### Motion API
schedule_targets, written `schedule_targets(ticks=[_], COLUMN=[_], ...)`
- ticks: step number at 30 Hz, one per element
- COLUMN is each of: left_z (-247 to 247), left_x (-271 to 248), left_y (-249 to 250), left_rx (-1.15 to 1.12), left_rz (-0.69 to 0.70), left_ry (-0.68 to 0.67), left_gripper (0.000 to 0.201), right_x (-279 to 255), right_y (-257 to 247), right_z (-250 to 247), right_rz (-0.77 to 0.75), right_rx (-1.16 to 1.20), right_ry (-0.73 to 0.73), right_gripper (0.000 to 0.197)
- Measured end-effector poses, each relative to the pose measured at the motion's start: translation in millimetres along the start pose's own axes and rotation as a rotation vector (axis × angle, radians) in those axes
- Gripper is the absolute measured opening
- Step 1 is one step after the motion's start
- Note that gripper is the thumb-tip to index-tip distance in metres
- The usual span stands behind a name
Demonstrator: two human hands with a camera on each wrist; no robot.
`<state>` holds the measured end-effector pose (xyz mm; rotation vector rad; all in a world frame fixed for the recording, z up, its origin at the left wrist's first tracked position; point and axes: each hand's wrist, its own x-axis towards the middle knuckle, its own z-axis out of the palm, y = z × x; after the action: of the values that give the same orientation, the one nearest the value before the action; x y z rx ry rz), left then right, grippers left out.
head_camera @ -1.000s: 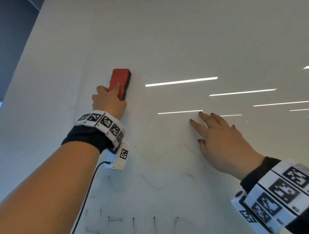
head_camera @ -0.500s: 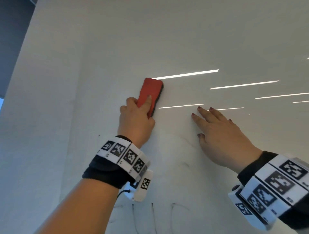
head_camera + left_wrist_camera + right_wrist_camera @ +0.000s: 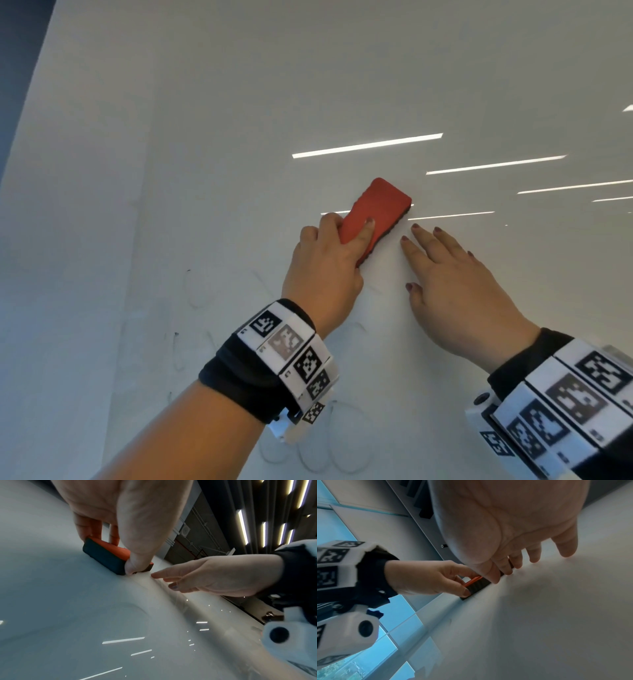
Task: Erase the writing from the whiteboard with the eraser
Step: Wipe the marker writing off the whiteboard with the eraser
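My left hand (image 3: pixel 325 270) grips a red eraser (image 3: pixel 376 209) with a black felt underside (image 3: pixel 104 559), pressed flat against the whiteboard (image 3: pixel 239 102). Thumb on one long edge, fingers on the other, is how the left wrist view shows the grip. My right hand (image 3: pixel 455 284) lies on the board with straight, spread fingers, its fingertips (image 3: pixel 416 228) just right of the eraser. Faint grey loops of writing (image 3: pixel 202 291) remain at lower left, and more curls (image 3: pixel 329 442) show below my left wrist.
The whiteboard's left edge (image 3: pixel 27 137) borders a dark wall. Ceiling lights reflect as bright streaks (image 3: pixel 366 145) on the upper right of the board. Windows (image 3: pixel 388 615) appear beyond the board edge in the right wrist view.
My left hand has swept the eraser rightward and slightly down across the board until it lies beside my right fingertips. The right hand has stayed flat in place.
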<state>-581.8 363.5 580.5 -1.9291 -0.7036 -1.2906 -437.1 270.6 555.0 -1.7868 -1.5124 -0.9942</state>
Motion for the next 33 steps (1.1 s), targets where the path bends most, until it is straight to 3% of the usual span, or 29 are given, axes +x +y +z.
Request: schedule_targets(ticks=[9,20,26,33], left_z=[7.5,21.1,23.1,14.0], left_x=[-49.1,-114.3,-113.0,-79.6], left_y=[3.9,38.5,41.7,0.2], left_rx=[-0.021,-0.110,-0.141,-0.198], left_rz=[0.038,-0.085,-0.142,-0.206], left_ry=[-0.001,-0.032,0.014,0.047], left_gripper=[0.066,0.074,0.076,0.068], right_x=[-21.0,-45.1,-50.6,-58.0], right_y=[18.8,15.2,12.0,-3.7], right_z=[2.2,14.9,19.3,30.2], right_rz=[0.042,-0.014,0.004,0.062], right_rx=[-0.028,0.021,0.061,0.028], right_ry=[-0.006,-0.047,-0.034,-0.034], right_gripper=[0.062,0.060,0.062,0.066])
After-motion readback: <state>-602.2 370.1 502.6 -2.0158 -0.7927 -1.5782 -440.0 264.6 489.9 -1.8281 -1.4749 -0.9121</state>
